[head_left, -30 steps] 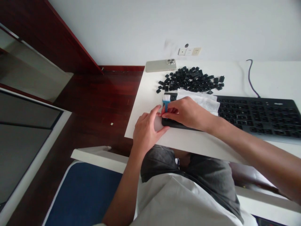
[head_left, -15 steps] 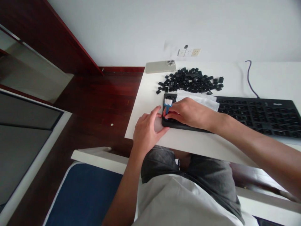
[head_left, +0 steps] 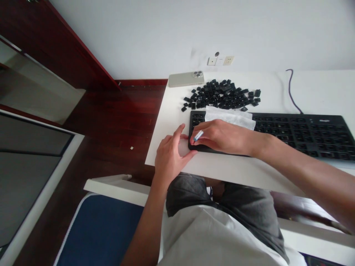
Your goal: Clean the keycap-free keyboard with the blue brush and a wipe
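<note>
A black keyboard [head_left: 280, 127], its keycaps removed, lies along the front of the white desk. My left hand [head_left: 170, 153] is at its left end, the thumb against the front corner and another finger touching the left edge, with the index finger raised. My right hand [head_left: 219, 135] is over the keyboard's left part, fingers closed around a small blue brush with white bristles [head_left: 198, 135]. The brush's lower part is hidden by the fingers. A white tissue [head_left: 230, 115] lies across the keyboard just beyond my right hand.
Loose black keycaps [head_left: 222, 94] are heaped behind the keyboard. A phone [head_left: 183, 79] lies at the desk's back left corner. The keyboard's cable [head_left: 291, 90] runs toward the wall, which has sockets [head_left: 220, 61]. A blue-seated chair [head_left: 102, 225] stands at the left.
The brush has tilted in my right hand, its bristle end coming down nearer the fingers and toward me. My left hand stays at the keyboard's end. The view has shifted slightly.
</note>
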`<state>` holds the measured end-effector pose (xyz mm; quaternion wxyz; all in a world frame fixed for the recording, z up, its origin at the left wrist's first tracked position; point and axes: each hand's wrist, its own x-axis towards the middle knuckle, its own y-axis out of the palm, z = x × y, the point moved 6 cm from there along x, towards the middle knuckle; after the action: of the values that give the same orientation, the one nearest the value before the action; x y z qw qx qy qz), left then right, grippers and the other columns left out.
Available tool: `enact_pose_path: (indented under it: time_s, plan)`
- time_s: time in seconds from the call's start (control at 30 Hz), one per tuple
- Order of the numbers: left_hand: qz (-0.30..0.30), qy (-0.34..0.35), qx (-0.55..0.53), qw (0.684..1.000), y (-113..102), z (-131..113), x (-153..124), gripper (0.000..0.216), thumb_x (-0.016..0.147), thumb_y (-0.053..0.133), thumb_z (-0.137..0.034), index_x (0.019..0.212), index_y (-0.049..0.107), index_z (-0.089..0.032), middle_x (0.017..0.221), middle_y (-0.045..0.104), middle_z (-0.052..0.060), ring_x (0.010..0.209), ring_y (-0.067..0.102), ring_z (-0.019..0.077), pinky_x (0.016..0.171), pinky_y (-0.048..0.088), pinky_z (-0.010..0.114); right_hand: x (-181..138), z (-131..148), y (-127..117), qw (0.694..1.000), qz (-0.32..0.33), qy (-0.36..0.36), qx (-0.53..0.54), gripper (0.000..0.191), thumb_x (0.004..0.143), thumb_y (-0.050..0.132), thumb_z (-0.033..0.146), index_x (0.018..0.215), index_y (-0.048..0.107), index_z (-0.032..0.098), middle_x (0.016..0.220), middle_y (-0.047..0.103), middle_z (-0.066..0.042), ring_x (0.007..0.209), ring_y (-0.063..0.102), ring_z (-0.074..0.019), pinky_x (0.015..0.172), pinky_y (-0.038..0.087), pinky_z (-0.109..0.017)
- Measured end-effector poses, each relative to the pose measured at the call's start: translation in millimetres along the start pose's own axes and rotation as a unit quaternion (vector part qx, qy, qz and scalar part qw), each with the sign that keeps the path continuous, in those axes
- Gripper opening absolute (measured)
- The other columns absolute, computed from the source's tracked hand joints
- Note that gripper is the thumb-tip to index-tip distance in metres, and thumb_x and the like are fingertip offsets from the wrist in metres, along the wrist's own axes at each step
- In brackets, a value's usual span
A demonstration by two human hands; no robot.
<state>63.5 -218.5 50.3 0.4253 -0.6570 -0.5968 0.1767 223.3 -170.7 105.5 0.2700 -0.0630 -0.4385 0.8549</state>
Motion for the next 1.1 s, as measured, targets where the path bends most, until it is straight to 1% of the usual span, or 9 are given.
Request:
enact_pose_path:
  time_s: [0.07,0.17,0.3,0.37,0.43,0.63,0.77,0.93,1.1]
  plan:
    - [-0.002,0.005,-0.01,1.0,-0.2,-1.0,0.3,0.098,0.086,0.092,-0.029,0.167,0.036,-0.029,0.129,0.078,0.005,0.119,0.07,0.0257,0.111,0.054,0.044,-10.1,-9.5,-14.9,0.998,-0.043,0.026,0.029,0.026,0.109,0.054,0.026,0.105,0.079,0.021,0.107,0.082,-0.007,0.092,0.076,-0.0213,0.082,0.054,-0.033]
    - [-0.004,0.007,-0.018,1.0,-0.4,-2.0,0.5,0.098,0.085,0.092,-0.026,0.166,0.038,-0.03,0.128,0.079,0.005,0.119,0.07,0.0258,0.11,0.054,0.043,-32.2,-27.7,-45.4,0.983,-0.159,0.089,0.001,0.023,0.104,0.06,0.035,0.105,0.079,0.022,0.105,0.083,-0.007,0.092,0.077,-0.0244,0.082,0.053,-0.036]
    - [-0.007,0.009,-0.017,1.0,-1.3,-2.6,0.5,0.097,0.085,0.092,-0.025,0.166,0.039,-0.031,0.128,0.079,0.004,0.114,0.07,0.0249,0.109,0.054,0.043,-58.6,-45.7,-71.5,0.952,-0.236,0.178,-0.074,0.022,0.1,0.048,0.023,0.088,0.066,0.022,0.071,0.066,-0.002,0.062,0.058,-0.0189,0.066,0.042,-0.035]
    - [-0.007,0.011,-0.012,1.0,-2.0,-2.9,0.5,0.095,0.086,0.092,-0.025,0.166,0.04,-0.031,0.129,0.079,0.004,0.112,0.071,0.0247,0.109,0.055,0.043,-64.2,-50.1,-72.1,0.947,-0.226,0.206,-0.094,0.019,0.095,0.045,0.02,0.085,0.061,0.023,0.06,0.053,0.001,0.053,0.046,-0.0166,0.062,0.037,-0.035]
    - [-0.005,0.013,-0.007,1.0,-2.6,-3.6,0.7,0.094,0.086,0.091,-0.024,0.165,0.041,-0.031,0.129,0.079,0.003,0.113,0.071,0.0247,0.109,0.055,0.043,-65.6,-53.6,-64.1,0.95,-0.192,0.226,-0.099,0.016,0.092,0.049,0.022,0.088,0.064,0.022,0.056,0.05,0.003,0.049,0.042,-0.0154,0.059,0.035,-0.034]
    - [-0.005,0.012,-0.002,1.0,-2.9,-4.6,0.9,0.09,0.087,0.09,-0.025,0.164,0.044,-0.031,0.129,0.078,0.004,0.11,0.071,0.0243,0.107,0.057,0.043,-63.0,-61.8,-29.9,0.965,-0.076,0.226,-0.106,0.03,0.09,0.069,0.029,0.115,0.083,0.023,0.069,0.072,-0.001,0.056,0.059,-0.0161,0.06,0.037,-0.03]
    - [-0.006,0.015,0.003,1.0,-3.0,-4.8,1.2,0.089,0.087,0.089,-0.026,0.164,0.044,-0.03,0.128,0.079,0.006,0.105,0.071,0.0243,0.105,0.058,0.044,-66.6,-69.8,-34.2,0.965,-0.082,0.228,-0.103,0.03,0.09,0.065,0.018,0.11,0.086,0.026,0.078,0.08,-0.002,0.061,0.065,-0.0169,0.064,0.042,-0.03]
    - [-0.012,0.029,0.005,1.0,-4.7,-7.3,2.4,0.09,0.087,0.089,-0.024,0.164,0.044,-0.031,0.127,0.079,0.005,0.109,0.072,0.0253,0.107,0.058,0.045,-78.7,-73.3,-59.3,0.942,-0.162,0.263,-0.129,0.025,0.092,0.068,0.022,0.107,0.088,0.025,0.064,0.07,-0.001,0.055,0.059,-0.0178,0.061,0.041,-0.033]
    - [-0.01,0.023,0.011,1.0,-4.3,-6.7,2.1,0.092,0.085,0.09,-0.023,0.164,0.043,-0.032,0.127,0.079,0.004,0.104,0.072,0.0238,0.102,0.059,0.042,-67.4,-60.9,-36.1,0.964,-0.093,0.231,-0.097,0.023,0.092,0.075,0.027,0.11,0.087,0.025,0.069,0.075,-0.001,0.055,0.061,-0.0165,0.06,0.04,-0.031]
